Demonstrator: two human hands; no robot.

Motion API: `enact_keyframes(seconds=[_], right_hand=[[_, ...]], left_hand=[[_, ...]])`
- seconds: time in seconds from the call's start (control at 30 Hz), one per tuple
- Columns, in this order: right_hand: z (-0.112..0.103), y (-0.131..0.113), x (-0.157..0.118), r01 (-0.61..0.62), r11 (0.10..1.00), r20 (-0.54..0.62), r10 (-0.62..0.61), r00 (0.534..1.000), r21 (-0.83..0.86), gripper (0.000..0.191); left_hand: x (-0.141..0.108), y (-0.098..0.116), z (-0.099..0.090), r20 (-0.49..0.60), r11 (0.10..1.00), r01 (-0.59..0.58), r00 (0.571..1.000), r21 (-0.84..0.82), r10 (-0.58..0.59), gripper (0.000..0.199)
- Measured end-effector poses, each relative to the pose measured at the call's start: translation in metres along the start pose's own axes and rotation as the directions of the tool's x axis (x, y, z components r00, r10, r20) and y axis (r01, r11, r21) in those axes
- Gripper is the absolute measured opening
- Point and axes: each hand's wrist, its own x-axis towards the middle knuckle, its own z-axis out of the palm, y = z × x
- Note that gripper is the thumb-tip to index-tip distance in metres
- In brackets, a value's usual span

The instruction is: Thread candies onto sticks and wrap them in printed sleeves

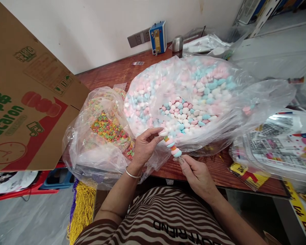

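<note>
Between my hands a candy skewer [172, 147] slants down to the right. Pink, blue and white pieces alternate on it with small orange and green rings. My left hand [145, 147] pinches a white candy [163, 133] at the upper end, thumb and fingers closed. At the lower end, my right hand [197, 175] grips just below the last blue piece; whatever stick is there is mostly hidden by the fingers. Beyond them lies an open clear bag of pink, white and blue candies [185, 112]. Left of it, another bag holds small coloured rings [109, 127].
A large cardboard box [38, 88] stands at the left. Along the wall are a blue box [158, 37] and a metal flask [177, 45]. Printed plastic packaging [277, 143] and a yellow packet [248, 175] lie at the right of the wooden table [109, 70].
</note>
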Motion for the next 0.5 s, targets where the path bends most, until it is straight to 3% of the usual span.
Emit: enact_keyframes(seconds=[0.27,0.5], right_hand=[[0.014,0.004,-0.001,0.049,0.999,-0.071,-0.049,0.996,-0.012,0.028],[0.014,0.007,-0.001,0.067,0.998,-0.061,-0.067,0.996,-0.006,0.027]], left_hand=[[-0.002,0.000,0.002,-0.010,0.995,0.060,0.998,-0.077,-0.061,0.031],[0.002,-0.010,0.001,-0.050,0.976,0.147,0.986,-0.163,-0.157,0.039]])
